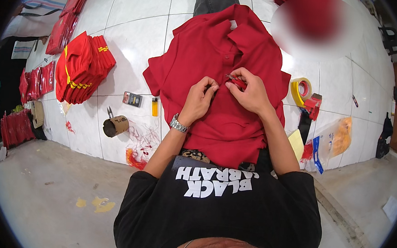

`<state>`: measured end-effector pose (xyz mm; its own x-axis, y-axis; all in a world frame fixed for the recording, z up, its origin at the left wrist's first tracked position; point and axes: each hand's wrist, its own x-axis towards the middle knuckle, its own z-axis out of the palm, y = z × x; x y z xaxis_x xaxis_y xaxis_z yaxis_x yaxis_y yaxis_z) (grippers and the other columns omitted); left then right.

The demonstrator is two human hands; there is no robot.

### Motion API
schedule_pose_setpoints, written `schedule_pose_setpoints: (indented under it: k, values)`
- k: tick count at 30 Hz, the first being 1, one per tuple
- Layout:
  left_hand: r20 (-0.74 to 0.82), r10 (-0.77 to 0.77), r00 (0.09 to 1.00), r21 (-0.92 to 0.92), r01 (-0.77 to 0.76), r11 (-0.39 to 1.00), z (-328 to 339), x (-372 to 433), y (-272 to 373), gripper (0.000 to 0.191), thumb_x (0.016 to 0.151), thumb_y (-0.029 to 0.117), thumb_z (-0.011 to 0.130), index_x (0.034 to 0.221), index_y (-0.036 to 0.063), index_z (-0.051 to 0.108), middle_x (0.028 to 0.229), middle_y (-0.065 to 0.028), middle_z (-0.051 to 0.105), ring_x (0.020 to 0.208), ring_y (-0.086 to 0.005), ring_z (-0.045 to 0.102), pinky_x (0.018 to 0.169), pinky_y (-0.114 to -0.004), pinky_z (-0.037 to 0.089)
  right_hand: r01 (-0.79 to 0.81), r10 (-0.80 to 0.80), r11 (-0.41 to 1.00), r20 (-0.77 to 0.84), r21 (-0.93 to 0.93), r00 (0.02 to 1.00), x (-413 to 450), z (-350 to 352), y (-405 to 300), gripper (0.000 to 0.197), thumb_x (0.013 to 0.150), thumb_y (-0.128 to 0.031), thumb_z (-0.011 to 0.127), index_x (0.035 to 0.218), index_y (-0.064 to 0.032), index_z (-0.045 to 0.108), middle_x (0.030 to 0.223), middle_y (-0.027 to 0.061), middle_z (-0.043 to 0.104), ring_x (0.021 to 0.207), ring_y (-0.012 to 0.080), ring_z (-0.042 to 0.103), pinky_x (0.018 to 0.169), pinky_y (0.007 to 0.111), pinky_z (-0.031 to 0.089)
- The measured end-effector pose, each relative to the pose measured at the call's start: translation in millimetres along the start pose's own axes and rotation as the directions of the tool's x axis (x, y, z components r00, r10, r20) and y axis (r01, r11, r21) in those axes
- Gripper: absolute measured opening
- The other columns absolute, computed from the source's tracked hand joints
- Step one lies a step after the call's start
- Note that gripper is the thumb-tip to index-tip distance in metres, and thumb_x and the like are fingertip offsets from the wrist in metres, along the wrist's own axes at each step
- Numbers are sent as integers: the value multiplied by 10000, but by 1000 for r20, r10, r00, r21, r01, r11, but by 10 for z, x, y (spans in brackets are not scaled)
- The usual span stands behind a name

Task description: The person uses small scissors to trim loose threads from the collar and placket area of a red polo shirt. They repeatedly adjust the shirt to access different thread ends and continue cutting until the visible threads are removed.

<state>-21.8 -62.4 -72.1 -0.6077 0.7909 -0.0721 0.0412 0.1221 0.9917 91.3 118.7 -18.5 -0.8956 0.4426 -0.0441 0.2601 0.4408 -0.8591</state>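
A red collared shirt [202,62] lies spread across my lap and the tiles, its collar pointing away from me and a button showing at the placket. My right hand [250,93] holds small red-handled thread snips [236,81] over the shirt's middle, blades pointing left. Close by on the left, my left hand [200,98] has thumb and forefinger pinched together just above the cloth. Whatever is between those fingertips is too small to make out. A metal watch sits on my left wrist.
To the left are folded red garments [83,69], a yellow lighter [154,107], a small box [132,99], a cardboard tube [115,125] and thread scraps [144,134]. On the right lie a tape roll [301,88], a red tape dispenser [312,106] and a plastic bag [332,140].
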Motion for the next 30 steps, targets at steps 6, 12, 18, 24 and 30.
schedule_pose_setpoints:
  k: [6, 12, 18, 24, 30]
  values:
    - [1, 15, 1000, -29, -15, 999, 5, -11, 1, 91, 1083, 79, 561, 1029, 16, 599, 858, 33, 566, 765, -35, 464, 675, -223, 409, 139, -119, 973, 117, -182, 986, -154, -131, -171, 280, 899, -237, 767, 1067, -31, 679, 873, 146, 688, 809, 357, 685, 729, 454, 514]
    - [-38, 73, 997, 45, -71, 996, 23, -22, 30, 104, 1052, 82, 600, 1022, -18, 599, 868, -95, 649, 778, -166, 588, 729, -310, 478, 176, -89, 913, 241, -368, 966, -141, -131, -259, 214, 892, -212, 758, 995, -29, 720, 903, 148, 679, 853, 377, 678, 751, 483, 509]
    - [-54, 108, 993, 69, -104, 992, 35, -26, 32, 113, 1034, 80, 625, 1015, -29, 600, 866, -149, 671, 765, -226, 631, 722, -350, 495, 227, -137, 902, 256, -368, 957, -128, -93, -245, 192, 894, -200, 748, 994, -36, 740, 888, 149, 684, 857, 379, 678, 757, 490, 513]
    - [-32, 54, 998, 26, -53, 998, 40, -22, 12, 104, 1061, 88, 590, 1018, -6, 607, 912, -67, 689, 767, -108, 601, 700, -272, 493, 241, -137, 895, 283, -376, 949, -163, -48, -141, 209, 899, -218, 748, 1015, -43, 745, 890, 139, 687, 877, 366, 684, 765, 481, 521]
    - [-216, -56, 975, -122, 30, 992, -714, -231, 234, 186, 1109, 210, 525, 1004, 85, 614, 904, -5, 667, 698, -29, 539, 563, -194, 403, 83, -61, 967, 94, -243, 994, -221, -160, -26, 256, 916, -235, 745, 1084, -42, 734, 933, 129, 707, 884, 346, 690, 787, 450, 534]
